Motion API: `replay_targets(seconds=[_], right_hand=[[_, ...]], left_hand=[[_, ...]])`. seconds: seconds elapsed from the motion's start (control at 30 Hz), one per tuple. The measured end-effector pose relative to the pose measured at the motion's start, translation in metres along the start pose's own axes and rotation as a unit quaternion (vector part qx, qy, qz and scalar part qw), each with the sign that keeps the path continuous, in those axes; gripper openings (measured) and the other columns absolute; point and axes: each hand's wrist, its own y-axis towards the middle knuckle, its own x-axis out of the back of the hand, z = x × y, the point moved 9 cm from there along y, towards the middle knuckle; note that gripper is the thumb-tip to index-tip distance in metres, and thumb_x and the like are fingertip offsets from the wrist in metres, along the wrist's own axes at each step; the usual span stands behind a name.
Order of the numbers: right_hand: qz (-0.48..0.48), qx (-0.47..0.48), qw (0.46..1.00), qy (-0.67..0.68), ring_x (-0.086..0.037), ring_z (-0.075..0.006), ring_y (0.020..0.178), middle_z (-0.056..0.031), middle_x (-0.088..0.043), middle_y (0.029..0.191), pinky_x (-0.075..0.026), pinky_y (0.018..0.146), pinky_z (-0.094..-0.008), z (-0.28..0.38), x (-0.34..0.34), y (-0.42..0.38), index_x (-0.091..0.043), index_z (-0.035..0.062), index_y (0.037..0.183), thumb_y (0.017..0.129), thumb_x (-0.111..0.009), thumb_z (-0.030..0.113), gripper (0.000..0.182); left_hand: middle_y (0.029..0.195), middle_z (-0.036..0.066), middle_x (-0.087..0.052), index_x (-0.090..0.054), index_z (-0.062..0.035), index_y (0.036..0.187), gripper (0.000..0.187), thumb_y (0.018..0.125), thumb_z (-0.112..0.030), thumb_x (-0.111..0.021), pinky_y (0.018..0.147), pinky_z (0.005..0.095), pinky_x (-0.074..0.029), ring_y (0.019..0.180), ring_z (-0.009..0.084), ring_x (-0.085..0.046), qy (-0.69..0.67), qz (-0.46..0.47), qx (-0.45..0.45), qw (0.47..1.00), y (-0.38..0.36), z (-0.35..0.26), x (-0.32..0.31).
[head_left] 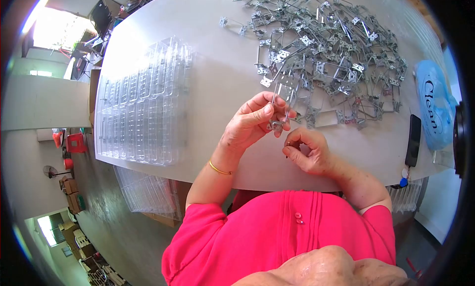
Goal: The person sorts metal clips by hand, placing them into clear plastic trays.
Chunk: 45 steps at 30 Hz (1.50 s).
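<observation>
My left hand [255,118] is closed on a metal bracket [278,123] with thin rods, its thumb and fingers pinching it above the table's near part. Just to the right, my right hand [308,150] has its thumb and forefinger curled together around something small and dark, too small to name. Beyond both hands spreads a large tangled pile of metal brackets [336,53], with its nearest pieces close to my left fingertips.
Clear plastic trays [143,107] are stacked on the left of the white table [213,78]. To the right lie a black phone [412,140] and a blue bag [434,105] marked "Clean". More clear trays [148,189] sit below the table's left edge.
</observation>
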Motion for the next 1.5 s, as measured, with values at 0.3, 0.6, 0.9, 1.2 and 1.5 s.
replay_targets(seconds=[0.3,0.6,0.9,1.2,1.5], right_hand=[[-0.01,-0.007,1.0,-0.024,-0.059,-0.0084,0.065,-0.0015,-0.062,0.074,-0.044,0.056,-0.026,-0.007,0.001,-0.002,-0.061,0.0043,0.095,0.091,-0.073,0.0,0.014],[-0.01,0.009,0.999,-0.046,-0.06,-0.01,0.063,-0.0024,-0.062,0.073,-0.045,0.056,-0.0267,-0.003,0.001,0.0,-0.06,0.0047,0.095,0.09,-0.074,0.001,0.015],[-0.025,0.022,0.999,-0.036,-0.06,-0.011,0.063,-0.0037,-0.062,0.073,-0.047,0.056,-0.0276,-0.001,0.005,-0.001,-0.058,0.0044,0.094,0.09,-0.074,0.0,0.017],[-0.026,0.041,0.998,-0.032,-0.061,-0.0129,0.065,-0.0052,-0.063,0.077,-0.048,0.059,-0.0279,-0.001,0.006,-0.001,-0.059,0.0038,0.096,0.089,-0.074,-0.002,0.018],[-0.124,0.111,0.986,-0.028,-0.063,-0.0141,0.083,-0.0092,-0.068,0.098,-0.05,0.07,-0.0275,0.022,0.032,-0.003,-0.059,0.0034,0.107,0.092,-0.069,-0.007,0.02]], left_hand=[[0.119,0.023,-0.065,-0.049,0.0002,0.134,0.045,0.102,-0.028,-0.063,0.071,0.0351,-0.06,0.096,0.0292,-0.071,-0.06,-0.033,0.007,0.998,0.001,-0.003,0.005],[0.109,0.016,-0.065,-0.041,0.0055,0.148,0.068,0.097,-0.028,-0.071,0.071,0.0346,-0.056,0.086,0.023,-0.066,-0.022,-0.023,-0.009,0.999,0.004,-0.006,0.003],[0.101,0.008,-0.064,-0.055,-0.0005,0.119,0.043,0.088,-0.015,-0.08,0.061,0.0252,-0.05,0.079,0.0121,-0.062,0.256,-0.164,-0.052,0.951,-0.007,-0.026,-0.005],[0.076,0.001,-0.067,-0.056,-0.0017,0.121,0.04,0.091,-0.014,-0.079,0.062,0.0245,-0.048,0.071,0.006,-0.063,0.353,-0.169,0.024,0.92,-0.008,-0.025,-0.013],[0.074,0.002,-0.067,-0.064,-0.0005,0.115,0.025,0.108,-0.023,-0.056,0.063,0.0218,-0.045,0.067,0.007,-0.059,0.406,-0.181,-0.022,0.895,-0.006,-0.024,-0.014]])
